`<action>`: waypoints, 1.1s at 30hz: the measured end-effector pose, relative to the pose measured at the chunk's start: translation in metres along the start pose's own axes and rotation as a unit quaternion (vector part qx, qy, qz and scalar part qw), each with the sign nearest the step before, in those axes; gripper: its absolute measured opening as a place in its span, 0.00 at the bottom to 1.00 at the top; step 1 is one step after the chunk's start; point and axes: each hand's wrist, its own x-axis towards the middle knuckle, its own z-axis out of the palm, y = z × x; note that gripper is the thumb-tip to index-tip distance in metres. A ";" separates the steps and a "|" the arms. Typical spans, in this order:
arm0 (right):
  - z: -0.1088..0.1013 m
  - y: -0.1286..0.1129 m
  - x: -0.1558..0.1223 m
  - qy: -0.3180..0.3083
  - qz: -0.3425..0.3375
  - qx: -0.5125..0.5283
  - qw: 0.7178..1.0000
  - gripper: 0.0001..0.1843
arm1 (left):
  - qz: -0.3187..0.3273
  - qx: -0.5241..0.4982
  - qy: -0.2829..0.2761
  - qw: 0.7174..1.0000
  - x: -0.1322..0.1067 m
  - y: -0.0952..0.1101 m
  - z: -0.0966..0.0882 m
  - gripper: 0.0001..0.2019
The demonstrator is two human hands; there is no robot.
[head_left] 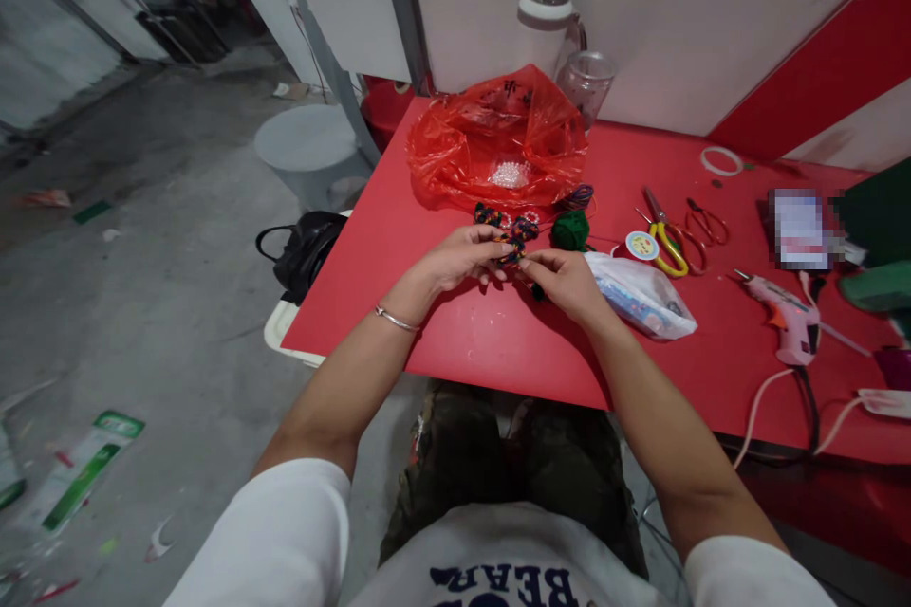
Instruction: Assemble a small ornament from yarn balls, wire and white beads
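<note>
Both my hands meet over the red table point(455, 332), pinching a small dark multicoloured braided piece point(511, 235) between them. My left hand point(466, 258), with a silver bangle on its wrist, grips the piece's left side with closed fingers. My right hand point(562, 280) holds its right end, fingers curled. A green ball of yarn point(570, 229) lies just behind my right hand, and a clear plastic bag with printed contents point(644, 296) lies right of it.
A red plastic bag point(498, 147) holding white beads sits at the back. Yellow-handled scissors point(665, 242), small snips point(706, 223), a thread spool point(641, 247), a pink glue gun point(783, 313) and a glass jar point(585, 85) stand to the right. A black handbag point(306, 251) rests beside the table's left edge.
</note>
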 end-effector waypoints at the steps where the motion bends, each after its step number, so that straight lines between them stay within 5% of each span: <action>1: 0.000 -0.001 0.000 0.002 0.000 0.003 1.000 0.15 | -0.004 0.000 0.000 1.000 0.000 0.000 0.000 0.11; 19: 0.001 0.000 0.001 0.015 0.027 0.050 0.998 0.13 | -0.010 -0.006 0.016 1.000 0.000 0.001 0.002 0.11; 26: -0.001 0.000 0.001 0.020 -0.034 0.027 0.999 0.39 | 0.001 0.005 -0.008 1.000 0.001 -0.003 0.003 0.18; 33: 0.003 0.002 -0.001 0.018 -0.048 0.003 0.999 0.33 | -0.018 -0.037 -0.006 0.999 0.004 0.000 0.000 0.18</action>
